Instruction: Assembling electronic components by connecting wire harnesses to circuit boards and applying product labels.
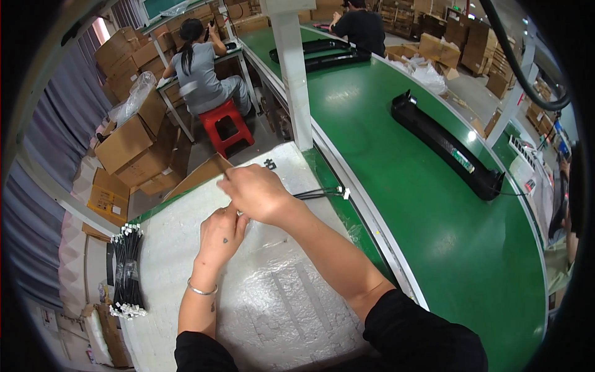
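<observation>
One bundle of black cables [127, 270] lies at far L on the white work surface [167, 248], white conns. fanned out at both ends, middle wrapped in something shiny. Prob. parked there so stock is in reach but clear of the hands. Next, L hand [221, 235]: back up, fingers curled in, thumb side against R hand. Can't tell how tightly it's closed or what, if anything, it grips. R hand [257, 195] arches over it, back up, fingers bent; their tips & contents are hidden, so ditto for grip. Hands meet like that prob. b/c whatever's btwn them would be small & need both sets of fingertips.

Just R of them, the loose black cable [316, 194] comes out from behind R wrist, white conns. near the surface's R edge; whether its other end is held, can't tell. Leads point away from the fingers, maybe to avoid snagging. Far R, a long black housing [437, 139] sits diagonally on the green belt [396, 235], apart from the hands, prob. left there to keep work space free.
</observation>
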The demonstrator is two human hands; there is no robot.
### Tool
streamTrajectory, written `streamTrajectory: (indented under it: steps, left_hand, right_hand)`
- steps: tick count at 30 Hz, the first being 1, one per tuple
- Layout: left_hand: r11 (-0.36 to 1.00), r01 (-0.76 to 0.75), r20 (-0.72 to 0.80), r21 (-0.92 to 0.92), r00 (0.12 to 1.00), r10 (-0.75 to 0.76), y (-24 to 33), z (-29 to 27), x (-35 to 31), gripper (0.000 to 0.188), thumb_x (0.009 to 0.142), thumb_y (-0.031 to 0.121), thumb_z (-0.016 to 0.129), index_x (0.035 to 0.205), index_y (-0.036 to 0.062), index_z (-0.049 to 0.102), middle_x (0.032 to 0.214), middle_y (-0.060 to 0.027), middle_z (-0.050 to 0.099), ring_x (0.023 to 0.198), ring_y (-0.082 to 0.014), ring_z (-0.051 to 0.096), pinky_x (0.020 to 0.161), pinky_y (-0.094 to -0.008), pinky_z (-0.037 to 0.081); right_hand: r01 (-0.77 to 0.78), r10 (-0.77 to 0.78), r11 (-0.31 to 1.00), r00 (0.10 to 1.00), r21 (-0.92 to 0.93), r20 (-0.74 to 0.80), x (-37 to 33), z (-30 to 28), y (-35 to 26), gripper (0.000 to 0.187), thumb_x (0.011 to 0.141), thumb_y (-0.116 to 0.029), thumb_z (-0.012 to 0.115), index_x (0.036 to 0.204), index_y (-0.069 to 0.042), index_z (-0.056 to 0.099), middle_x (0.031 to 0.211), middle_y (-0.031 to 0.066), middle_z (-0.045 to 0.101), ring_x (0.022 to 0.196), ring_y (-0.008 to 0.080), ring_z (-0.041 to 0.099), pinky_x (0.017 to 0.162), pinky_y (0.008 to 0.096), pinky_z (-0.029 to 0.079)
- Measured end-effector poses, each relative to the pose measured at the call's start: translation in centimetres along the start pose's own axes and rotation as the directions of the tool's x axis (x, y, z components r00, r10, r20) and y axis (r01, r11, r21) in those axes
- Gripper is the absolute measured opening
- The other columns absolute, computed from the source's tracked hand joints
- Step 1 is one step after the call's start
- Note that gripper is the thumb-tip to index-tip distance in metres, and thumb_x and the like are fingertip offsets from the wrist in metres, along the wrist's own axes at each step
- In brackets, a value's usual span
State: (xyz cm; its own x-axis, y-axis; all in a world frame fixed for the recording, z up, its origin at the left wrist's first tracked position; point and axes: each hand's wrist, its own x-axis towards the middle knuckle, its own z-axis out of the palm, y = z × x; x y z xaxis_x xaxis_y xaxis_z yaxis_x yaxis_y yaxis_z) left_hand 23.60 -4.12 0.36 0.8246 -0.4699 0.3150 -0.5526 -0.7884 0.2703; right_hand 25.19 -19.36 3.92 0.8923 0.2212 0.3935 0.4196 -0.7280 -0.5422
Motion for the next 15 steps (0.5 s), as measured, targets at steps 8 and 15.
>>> streamTrajectory:
  steps: [8,15]
  left_hand:
    - [0.997,-0.037,-0.046,-0.067,0.998,0.034,0.0,-1.1,-0.6,0.052,0.081,0.029,0.071,0.127,0.0094,0.053,0.076,-0.0115,0.064,0.073,-0.0293,0.065,0.064,-0.0406,0.051]
    - [0.996,-0.05,-0.077,-0.073,0.996,0.044,0.1,-1.7,0.0,0.043,0.079,0.027,0.072,0.114,0.0058,0.06,0.074,-0.0129,0.064,0.074,-0.0293,0.064,0.065,-0.0396,0.051]
  right_hand:
    - [-0.021,0.514,0.085,0.858,0.996,-0.025,1.9,-0.3,6.0,0.021,0.096,-0.026,0.055,0.109,-0.01,0.056,0.077,0.0035,0.063,0.056,0.0067,0.053,0.049,0.0194,0.041]
    - [-0.052,0.041,0.786,0.999,0.616,0.031,1.6,0.9,3.5,0.026,0.093,-0.022,0.055,0.111,-0.005,0.064,0.067,0.0041,0.06,0.061,0.0086,0.055,0.057,0.0259,0.044]
